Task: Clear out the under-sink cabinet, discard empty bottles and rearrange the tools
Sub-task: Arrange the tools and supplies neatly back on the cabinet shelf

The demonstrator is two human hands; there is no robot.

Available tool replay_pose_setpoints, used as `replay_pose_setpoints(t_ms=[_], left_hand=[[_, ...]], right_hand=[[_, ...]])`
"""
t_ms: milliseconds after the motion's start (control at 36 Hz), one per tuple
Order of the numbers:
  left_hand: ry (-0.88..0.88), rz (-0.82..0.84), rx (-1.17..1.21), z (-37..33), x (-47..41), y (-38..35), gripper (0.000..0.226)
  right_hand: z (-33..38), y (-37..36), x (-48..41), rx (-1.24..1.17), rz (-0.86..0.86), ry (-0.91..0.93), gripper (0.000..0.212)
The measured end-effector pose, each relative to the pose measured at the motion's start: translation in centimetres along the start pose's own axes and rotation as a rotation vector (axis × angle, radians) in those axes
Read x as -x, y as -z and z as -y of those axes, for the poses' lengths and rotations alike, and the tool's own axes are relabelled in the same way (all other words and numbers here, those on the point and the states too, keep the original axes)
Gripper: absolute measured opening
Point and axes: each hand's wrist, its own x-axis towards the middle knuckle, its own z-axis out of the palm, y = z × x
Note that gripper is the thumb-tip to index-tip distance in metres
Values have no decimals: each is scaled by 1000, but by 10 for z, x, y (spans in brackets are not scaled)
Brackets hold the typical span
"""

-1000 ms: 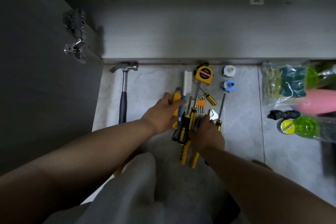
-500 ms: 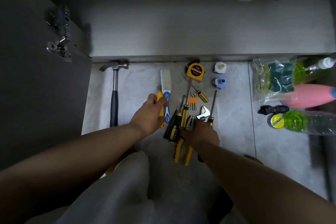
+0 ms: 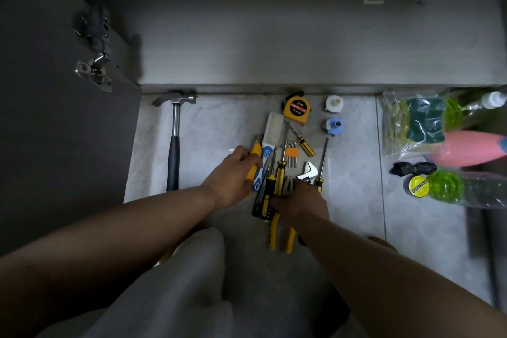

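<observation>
We saw bare tile floor open between the hammer, which lay alone near the cabinet door, and the crowded cluster of tools below the cabinet edge. Our left hand curled its fingers around a smooth yellow handle, just beside the white-bristled brush. Our right hand rested over the pliers, near the metal wrench; we could not tell its grip.
</observation>
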Motion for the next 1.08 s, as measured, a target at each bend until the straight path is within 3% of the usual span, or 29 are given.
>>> replay_pose_setpoints(t_ms=[167, 306, 417, 500, 556, 694, 833, 1000, 1083], left_hand=[[18, -6, 4, -4, 2, -1, 39], [40, -237, 63, -21, 3, 7, 26], [98, 24, 480, -38, -2, 14, 46], [152, 95, 578, -43, -5, 9, 76], [215, 17, 596, -44, -8, 9, 82], [325, -189, 500, -30, -14, 22, 63], [474, -364, 482, -7, -14, 27, 50], [614, -470, 459, 26, -7, 32, 49], [670, -482, 450, 33, -5, 33, 47]], right_hand=[[2, 17, -2, -44, -30, 74, 49], [18, 39, -13, -209, -83, 99, 44], [43, 50, -19, -382, -92, 210, 36], [62, 51, -20, -488, -51, 308, 34], [72, 50, -18, -531, -10, 381, 34], [77, 45, -15, -644, 49, 362, 18], [39, 38, -14, -247, -242, 280, 9], [-6, 20, 4, -22, -235, 91, 33], [-14, 16, 7, 70, -222, 9, 34]])
